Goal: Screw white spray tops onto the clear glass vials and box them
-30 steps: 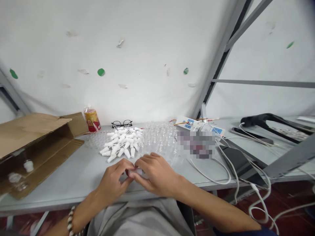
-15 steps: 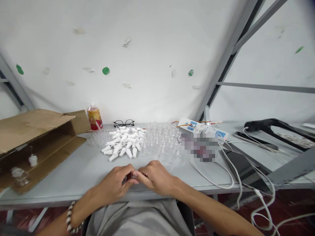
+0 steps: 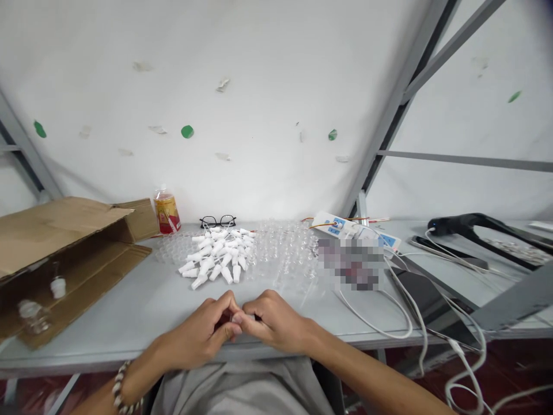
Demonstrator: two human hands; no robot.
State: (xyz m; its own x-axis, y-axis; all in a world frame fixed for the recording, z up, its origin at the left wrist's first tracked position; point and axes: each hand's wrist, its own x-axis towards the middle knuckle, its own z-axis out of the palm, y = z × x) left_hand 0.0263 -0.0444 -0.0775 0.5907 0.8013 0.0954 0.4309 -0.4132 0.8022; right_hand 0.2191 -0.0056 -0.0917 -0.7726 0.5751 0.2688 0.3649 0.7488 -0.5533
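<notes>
My left hand (image 3: 212,329) and my right hand (image 3: 275,323) meet at the table's front edge, fingertips touching. Both have their fingers curled in a pinch, and what lies between them is hidden. Just beyond is a pile of white spray-pump tops (image 3: 222,253) with thin tubes. To its right stand many small clear bottles (image 3: 280,253), and more clear bottles (image 3: 170,249) are on its left.
An open cardboard box (image 3: 64,230) at left holds a clear bottle (image 3: 34,316) and a white-capped piece (image 3: 57,287). Behind are a drink bottle (image 3: 166,210) and glasses (image 3: 218,221). At right lie a power strip (image 3: 330,225), white cables (image 3: 417,323) and a dark tablet (image 3: 432,305).
The whole view has shifted slightly, with the table sitting a little lower. My fingers have changed position slightly, while both hands stay together at the table's edge.
</notes>
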